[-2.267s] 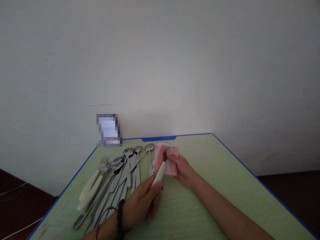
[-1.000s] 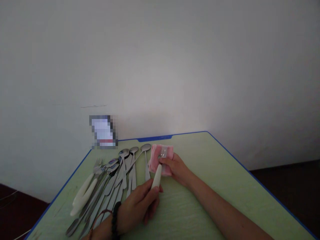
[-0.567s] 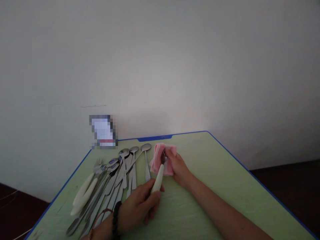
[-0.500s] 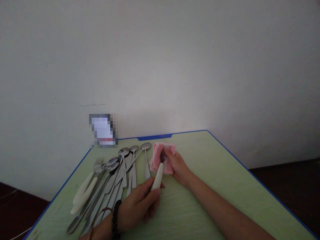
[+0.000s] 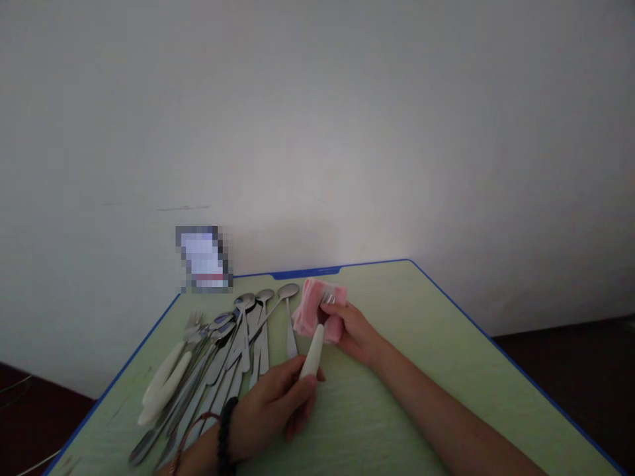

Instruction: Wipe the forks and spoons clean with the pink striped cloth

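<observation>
Slanting away across the middle of the head view, a fork (image 5: 314, 347) is held between two bare hands, above the near-middle part of a pale green table (image 5: 441, 330). Its white handle is clamped between the thumb and fingers of the left hand (image 5: 272, 406); the metal end is pointed away, toward the wall (image 5: 317, 132). The tines are laid over a folded pink cloth (image 5: 308, 307). The cloth is gripped by the right hand (image 5: 356, 330), thumb on top and pressed near the base of the tines, other fingers mostly hidden behind. Whether the cloth is touching the table cannot be told.

A black beaded bracelet (image 5: 225, 430) and a thin reddish band (image 5: 207, 416) are worn at the left wrist.

Left of the hands, a pile of cutlery (image 5: 245, 337) is spread, pieces overlapped, spoon bowls mostly at the far end. One spoon (image 5: 288, 289) is seen at the pile's right side, just beside the cloth. At the left side two white handles (image 5: 167, 390) are laid side by side, with fork tines (image 5: 195, 320) beyond. Some of the pile is hidden by the left forearm.

At the table's far left corner a lit screen (image 5: 203, 258) is stood leaning, its content pixelated. The table is edged in blue. Behind, the wall is marked by a faint scratch (image 5: 183, 208).
</observation>
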Demonstrator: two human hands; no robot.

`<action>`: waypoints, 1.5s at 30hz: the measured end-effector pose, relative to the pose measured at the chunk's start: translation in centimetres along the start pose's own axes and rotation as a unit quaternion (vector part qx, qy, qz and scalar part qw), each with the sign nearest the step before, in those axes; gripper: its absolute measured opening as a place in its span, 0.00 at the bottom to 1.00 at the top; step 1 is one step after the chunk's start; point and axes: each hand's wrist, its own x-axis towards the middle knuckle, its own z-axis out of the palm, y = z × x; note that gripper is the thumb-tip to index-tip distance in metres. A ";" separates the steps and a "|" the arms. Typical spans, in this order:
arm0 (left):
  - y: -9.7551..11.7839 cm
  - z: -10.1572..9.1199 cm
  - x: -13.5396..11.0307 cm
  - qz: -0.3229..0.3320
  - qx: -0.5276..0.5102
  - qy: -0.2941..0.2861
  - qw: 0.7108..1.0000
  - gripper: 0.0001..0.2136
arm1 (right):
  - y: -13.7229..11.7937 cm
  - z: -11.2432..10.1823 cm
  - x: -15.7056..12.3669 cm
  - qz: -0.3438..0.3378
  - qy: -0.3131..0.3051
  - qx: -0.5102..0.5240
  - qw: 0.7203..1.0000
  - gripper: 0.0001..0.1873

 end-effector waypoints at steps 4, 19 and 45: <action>0.1 0.1 0.0 -0.002 -0.038 0.008 0.999 0.19 | 0.2 -0.1 0.2 -0.030 0.017 -0.002 0.999 0.13; -0.6 0.3 0.2 -0.007 -0.017 0.047 0.999 0.18 | 0.1 0.3 -0.2 -0.018 -0.004 -0.022 1.000 0.15; -0.4 0.1 -0.1 0.005 0.033 0.013 0.999 0.18 | 0.1 -0.2 0.1 -0.019 -0.034 -0.204 0.978 0.14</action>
